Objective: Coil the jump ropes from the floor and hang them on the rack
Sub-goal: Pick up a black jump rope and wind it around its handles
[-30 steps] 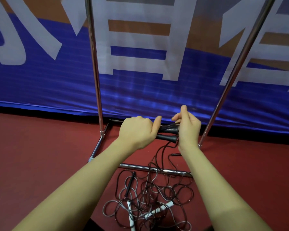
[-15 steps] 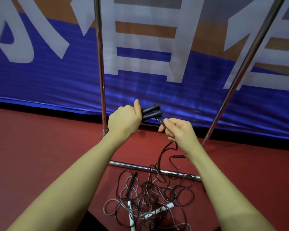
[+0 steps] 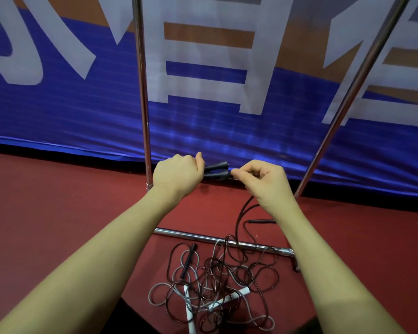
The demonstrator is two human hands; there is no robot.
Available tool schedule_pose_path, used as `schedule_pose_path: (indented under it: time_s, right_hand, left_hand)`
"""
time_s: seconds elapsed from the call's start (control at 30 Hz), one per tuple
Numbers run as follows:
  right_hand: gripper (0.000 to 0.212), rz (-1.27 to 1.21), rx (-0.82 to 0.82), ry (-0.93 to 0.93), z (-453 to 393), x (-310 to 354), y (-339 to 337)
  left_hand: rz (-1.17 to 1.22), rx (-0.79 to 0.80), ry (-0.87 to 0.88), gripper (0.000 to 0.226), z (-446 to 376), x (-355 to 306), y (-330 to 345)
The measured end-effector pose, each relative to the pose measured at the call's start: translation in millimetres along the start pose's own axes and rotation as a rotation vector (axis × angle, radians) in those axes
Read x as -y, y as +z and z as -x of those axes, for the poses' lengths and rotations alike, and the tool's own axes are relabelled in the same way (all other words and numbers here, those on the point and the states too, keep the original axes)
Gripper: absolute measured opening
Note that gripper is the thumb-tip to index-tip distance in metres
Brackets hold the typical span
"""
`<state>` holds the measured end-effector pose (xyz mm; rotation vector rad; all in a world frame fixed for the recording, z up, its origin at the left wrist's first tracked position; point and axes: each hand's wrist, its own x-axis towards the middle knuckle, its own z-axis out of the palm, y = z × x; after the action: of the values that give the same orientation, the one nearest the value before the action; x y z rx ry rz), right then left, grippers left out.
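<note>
At the far left lay bare red floor (image 3: 46,213) under a blue banner (image 3: 58,112) with large pale lettering. The rack's left upright (image 3: 141,92) rose just beside the left hand (image 3: 176,175), which was curled tight round a pair of black handles (image 3: 216,170), their ends sticking out to the right. The right hand (image 3: 263,179) met those ends, thumb and forefinger pinching the thin dark cord (image 3: 241,213) where it left the handles (the exact pinch point was hidden by the fingers). That cord dropped behind the right wrist, over the rack's low crossbar (image 3: 191,235), into the tangle of jump ropes (image 3: 215,285) on the floor between both forearms: dark and grey loops, a black handle (image 3: 188,261), two white handles (image 3: 229,297). Another black handle (image 3: 261,221) lay beyond the crossbar. The right upright (image 3: 352,92) slanted away at the right.
</note>
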<state>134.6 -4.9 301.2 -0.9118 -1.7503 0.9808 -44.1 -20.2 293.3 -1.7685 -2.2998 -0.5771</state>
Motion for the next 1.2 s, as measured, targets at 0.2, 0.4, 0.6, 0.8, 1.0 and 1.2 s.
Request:
schedule_pose_path:
  time_s: [0.2, 0.4, 0.6, 0.8, 1.0, 1.2]
  right_hand:
    - [0.026, 0.009, -0.121, -0.028, -3.2, 1.5, -1.7]
    - [0.029, -0.153, -0.104, 0.064, -9.2, 2.0, -4.4]
    - [0.030, -0.298, -0.083, 0.084, -9.4, 2.3, -7.3]
    - [0.031, -0.363, -0.052, 0.128, -8.8, -3.1, -3.9]
    - [0.026, -0.364, 0.015, 0.124, -9.7, -3.5, 0.4]
    - [0.030, -0.301, 0.235, 0.125, -3.5, -0.4, 7.3]
  left_hand:
    - [-0.005, 0.110, 0.248, 0.050, 3.1, -6.6, -9.8]
    - [-0.035, 0.007, 0.459, 0.055, 9.7, -8.6, -23.6]
    - [0.131, -0.136, 0.620, 0.039, 13.3, -0.7, -28.9]
    - [0.163, -0.243, 0.477, 0.041, 17.5, -5.9, -36.2]
    - [0.310, -0.143, 0.039, 0.050, 13.7, -22.9, -39.4]
    - [0.276, -0.058, -0.135, 0.039, 1.9, -14.5, -27.9]
